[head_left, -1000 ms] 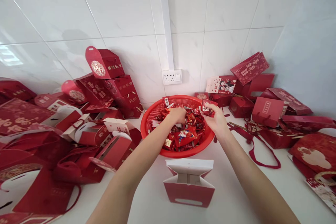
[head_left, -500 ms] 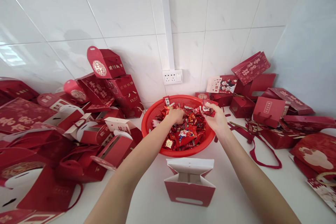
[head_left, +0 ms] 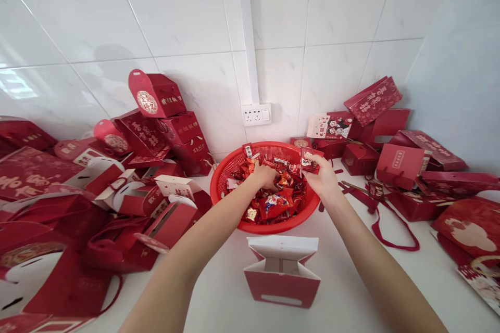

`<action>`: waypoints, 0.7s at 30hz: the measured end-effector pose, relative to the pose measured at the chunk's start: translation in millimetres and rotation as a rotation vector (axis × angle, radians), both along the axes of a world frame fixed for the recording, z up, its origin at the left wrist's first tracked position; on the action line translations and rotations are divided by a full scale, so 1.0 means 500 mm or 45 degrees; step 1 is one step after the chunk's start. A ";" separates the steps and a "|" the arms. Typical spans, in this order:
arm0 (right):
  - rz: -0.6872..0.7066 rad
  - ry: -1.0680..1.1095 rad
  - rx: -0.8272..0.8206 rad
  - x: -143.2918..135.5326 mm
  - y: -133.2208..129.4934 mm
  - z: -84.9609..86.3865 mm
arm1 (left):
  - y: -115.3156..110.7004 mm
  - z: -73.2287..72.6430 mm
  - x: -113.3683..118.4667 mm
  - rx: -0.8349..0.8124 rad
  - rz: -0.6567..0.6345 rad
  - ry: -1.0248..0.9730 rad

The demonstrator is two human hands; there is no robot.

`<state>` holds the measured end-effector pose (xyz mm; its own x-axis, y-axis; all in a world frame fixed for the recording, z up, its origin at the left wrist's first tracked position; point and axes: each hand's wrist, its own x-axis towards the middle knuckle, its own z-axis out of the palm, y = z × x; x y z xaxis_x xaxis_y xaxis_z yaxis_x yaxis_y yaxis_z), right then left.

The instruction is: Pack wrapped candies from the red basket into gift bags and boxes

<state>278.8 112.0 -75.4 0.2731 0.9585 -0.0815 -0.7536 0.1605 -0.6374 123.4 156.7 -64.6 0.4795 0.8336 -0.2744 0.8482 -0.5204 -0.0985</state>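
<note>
My left hand (head_left: 264, 175) reaches into a red plastic basket (head_left: 226, 218) full of red-wrapped sweets (head_left: 275, 204). Its fingers look stretched out and apart among the wrappers, with the tips partly hidden. Over the basket's right rim, my right hand (head_left: 322, 174) pinches a small red candy packet (head_left: 309, 160) with a pale printed patch. Just in front of the basket stands a red gift box (head_left: 283, 287), its white-lined top open towards me and a slot cut in its near side. I can see no sweets in the visible part of its inside.
Many red gift boxes (head_left: 136, 197) are heaped on the left, some with open flaps, beside a stack (head_left: 182, 130) against the tiled wall. More boxes (head_left: 402, 166) and a red ribbon loop (head_left: 394, 244) lie on the right. A wall socket (head_left: 256, 114) sits behind the basket.
My left hand has shifted slightly right and down within the basket, and its fingers look more spread. My right hand keeps the candy packet in nearly the same place.
</note>
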 end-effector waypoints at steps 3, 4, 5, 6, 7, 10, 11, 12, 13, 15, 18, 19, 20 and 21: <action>0.004 0.001 0.001 0.000 -0.001 0.001 | -0.001 -0.004 0.003 0.005 0.004 -0.032; 0.005 0.001 0.002 0.000 -0.002 0.001 | 0.000 -0.006 0.003 0.000 0.000 -0.053; 0.007 0.000 0.004 0.000 -0.002 0.002 | 0.001 -0.007 0.002 -0.009 -0.006 -0.080; 0.008 -0.001 0.007 -0.001 -0.003 0.002 | 0.002 -0.009 0.001 -0.021 -0.013 -0.112; 0.011 -0.003 0.010 -0.001 -0.004 0.003 | 0.004 -0.010 0.000 -0.035 -0.020 -0.146; 0.011 -0.004 0.018 -0.003 -0.006 0.006 | 0.016 -0.010 -0.009 -0.093 -0.033 -0.269; 0.007 -0.004 0.019 -0.004 -0.007 0.007 | 0.022 -0.008 -0.013 -0.110 -0.032 -0.321; 0.003 -0.005 0.018 -0.005 -0.008 0.008 | 0.027 -0.006 -0.019 -0.120 -0.027 -0.380; 0.000 -0.006 0.016 -0.005 -0.008 0.009 | 0.032 -0.002 -0.025 -0.120 -0.017 -0.449; -0.006 -0.008 0.011 -0.006 -0.009 0.011 | 0.042 0.007 -0.038 -0.100 0.015 -0.602; -0.011 -0.015 0.010 -0.006 -0.008 0.010 | 0.050 0.018 -0.056 -0.080 0.057 -0.818; -0.010 -0.019 0.013 -0.006 -0.008 0.009 | 0.052 0.020 -0.060 -0.088 0.064 -0.878; -0.007 -0.025 0.016 -0.005 -0.007 0.008 | 0.054 0.020 -0.063 -0.101 0.068 -0.931; -0.002 -0.030 0.019 -0.005 -0.007 0.008 | 0.055 0.020 -0.065 -0.116 0.069 -0.981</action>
